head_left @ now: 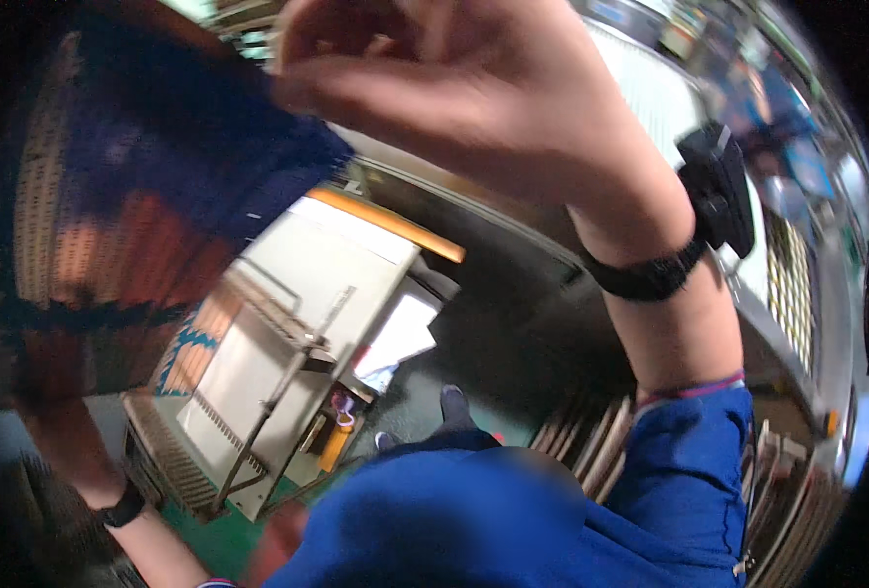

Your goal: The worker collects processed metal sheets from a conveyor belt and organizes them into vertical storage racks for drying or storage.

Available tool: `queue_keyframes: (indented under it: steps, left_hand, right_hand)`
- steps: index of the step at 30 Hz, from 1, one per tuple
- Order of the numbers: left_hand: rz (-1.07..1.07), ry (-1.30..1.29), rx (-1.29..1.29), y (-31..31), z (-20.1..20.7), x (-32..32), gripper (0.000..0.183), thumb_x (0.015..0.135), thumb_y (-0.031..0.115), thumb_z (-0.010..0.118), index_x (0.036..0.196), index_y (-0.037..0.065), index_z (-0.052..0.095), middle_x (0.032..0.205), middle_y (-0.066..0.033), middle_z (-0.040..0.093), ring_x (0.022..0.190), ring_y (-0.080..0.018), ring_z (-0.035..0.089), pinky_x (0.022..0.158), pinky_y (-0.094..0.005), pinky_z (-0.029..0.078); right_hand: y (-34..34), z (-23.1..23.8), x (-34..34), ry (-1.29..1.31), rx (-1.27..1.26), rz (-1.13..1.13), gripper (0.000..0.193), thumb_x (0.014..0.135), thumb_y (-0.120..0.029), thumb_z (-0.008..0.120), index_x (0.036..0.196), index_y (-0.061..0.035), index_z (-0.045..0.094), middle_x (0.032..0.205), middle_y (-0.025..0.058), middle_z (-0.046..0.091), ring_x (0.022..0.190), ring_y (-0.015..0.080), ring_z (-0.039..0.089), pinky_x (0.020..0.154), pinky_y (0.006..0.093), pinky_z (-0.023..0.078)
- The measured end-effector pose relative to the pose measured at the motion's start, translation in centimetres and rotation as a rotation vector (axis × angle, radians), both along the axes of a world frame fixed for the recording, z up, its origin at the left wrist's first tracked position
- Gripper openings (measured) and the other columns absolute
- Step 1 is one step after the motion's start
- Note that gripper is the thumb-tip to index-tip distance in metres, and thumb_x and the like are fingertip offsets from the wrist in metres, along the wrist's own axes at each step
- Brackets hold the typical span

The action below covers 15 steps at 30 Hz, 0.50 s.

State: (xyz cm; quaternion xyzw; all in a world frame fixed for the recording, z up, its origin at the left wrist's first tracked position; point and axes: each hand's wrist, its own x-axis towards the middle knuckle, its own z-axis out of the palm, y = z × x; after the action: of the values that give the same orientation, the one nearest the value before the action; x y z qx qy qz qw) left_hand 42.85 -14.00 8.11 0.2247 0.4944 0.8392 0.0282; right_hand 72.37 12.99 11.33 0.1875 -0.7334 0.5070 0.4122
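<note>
A large dark blue sheet-like panel (209,127) fills the left side, tilted and blurred, with orange patches and rows of small marks; its exact kind I cannot make out. My right hand (405,69) reaches across the top, fingers curled at the panel's upper right edge. Down at the panel's lower left edge is my left hand (54,377), dim and smeared, its fingers partly lost in shadow against the panel. Both wrists carry black straps, and a black device sits on the right one.
Below the panel stands a pale stand (248,402) with toothed metal rails. An orange-edged white surface (356,230) lies behind it. A metal-edged bench (787,333) runs along the right, with slatted racks (591,441) underneath. My feet are on a green floor (429,392).
</note>
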Motion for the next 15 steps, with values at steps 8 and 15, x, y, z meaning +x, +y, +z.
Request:
queue_keyframes:
  steps: [8,15]
  left_hand:
    - [-0.266,0.024,0.243,-9.9,1.8,-7.9,0.055,0.106,0.035,0.032,0.148,-0.001,0.031,0.152,-0.0184,0.035,0.142,-0.0310,0.032,0.119,-0.0469,0.021]
    - [1.127,1.225,-1.346,-13.4,1.8,-9.4,0.035,0.105,0.020,0.041,0.135,0.002,0.044,0.130,-0.0152,0.055,0.123,-0.0264,0.051,0.108,-0.0458,0.040]
  right_hand:
    - [1.0,3.7,-8.7,-0.044,0.371,-0.089,0.049,0.084,0.007,0.069,0.129,0.0044,0.051,0.114,0.0146,0.063,0.099,0.0184,0.066,0.084,0.0311,0.058]
    - [-0.4,4.1,-16.3,0.014,0.479,-0.222,0.030,0.088,0.000,0.069,0.117,-0.0021,0.062,0.094,0.0012,0.068,0.075,0.0059,0.061,0.065,0.0196,0.050]
